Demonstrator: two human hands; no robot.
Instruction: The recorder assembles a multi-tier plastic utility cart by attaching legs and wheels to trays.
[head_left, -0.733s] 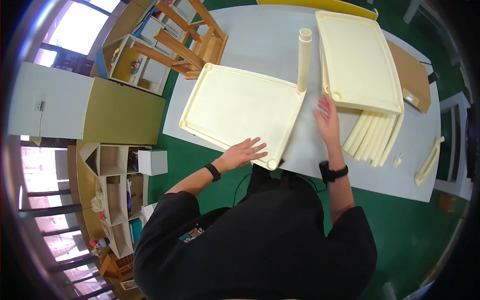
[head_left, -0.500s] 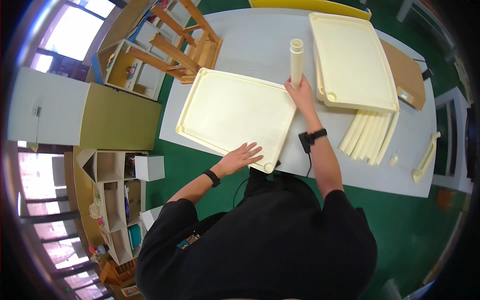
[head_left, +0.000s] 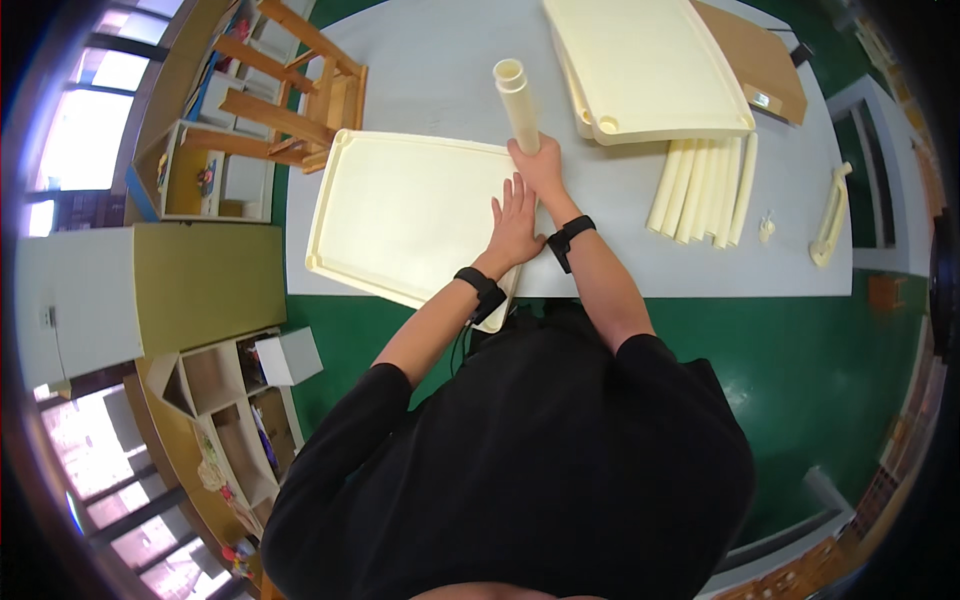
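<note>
Two hands [head_left: 514, 232] [head_left: 542, 168] closer, one held tube [head_left: 517, 105]

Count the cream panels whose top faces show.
2: a near panel under the left hand, and a far panel on the right, beyond the row of tubes. More may be hidden beneath the far one.

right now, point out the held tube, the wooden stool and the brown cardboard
Held tube [head_left: 518, 108], head view: middle of its shaft.
Wooden stool [head_left: 344, 102], head view: its seat.
Brown cardboard [head_left: 766, 62], head view: its flat face.

Left hand [head_left: 515, 230] outstretched, right hand [head_left: 542, 167] curled; forearms [head_left: 612, 275] angled inward
</note>
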